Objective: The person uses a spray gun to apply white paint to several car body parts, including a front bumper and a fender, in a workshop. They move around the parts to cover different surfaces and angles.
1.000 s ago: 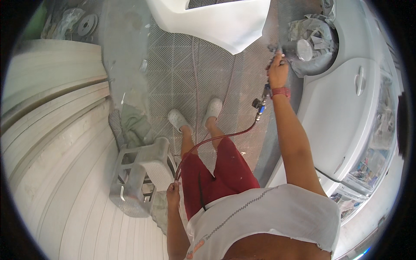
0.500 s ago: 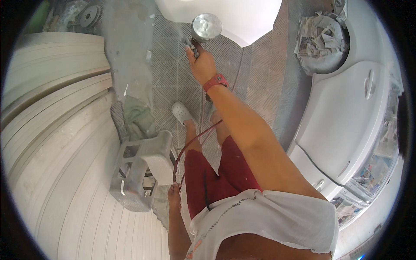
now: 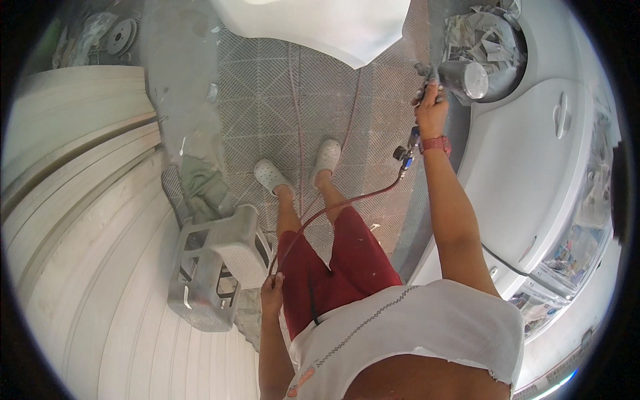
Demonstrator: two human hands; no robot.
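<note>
My right hand (image 3: 432, 112) is closed round the handle of a spray gun (image 3: 430, 79), held out at the upper right. Its grey metal cup (image 3: 460, 78) is tilted sideways, its round end toward the car. Below the wrist hang a blue-collared fitting and a small dark gauge (image 3: 401, 154), where a red air hose (image 3: 360, 198) joins. That hose crosses over my legs to my left hand (image 3: 272, 283), whose fingers are wrapped around it beside my thigh. Ahead of me a white car panel (image 3: 320, 27) reaches in from the top edge.
A white car (image 3: 527, 173) stands along my right, its wheel (image 3: 481, 50) wrapped in newspaper and its windows covered. At left are a grey plastic step stool (image 3: 203, 267), a crumpled green cloth (image 3: 202, 183) and a ribbed pale shutter (image 3: 100, 280). Hoses run across the patterned floor (image 3: 260, 113).
My right hand has swung the spray gun from in front of the white panel rightward toward the covered wheel. The cup has tipped sideways. My left hand still grips the hose.
</note>
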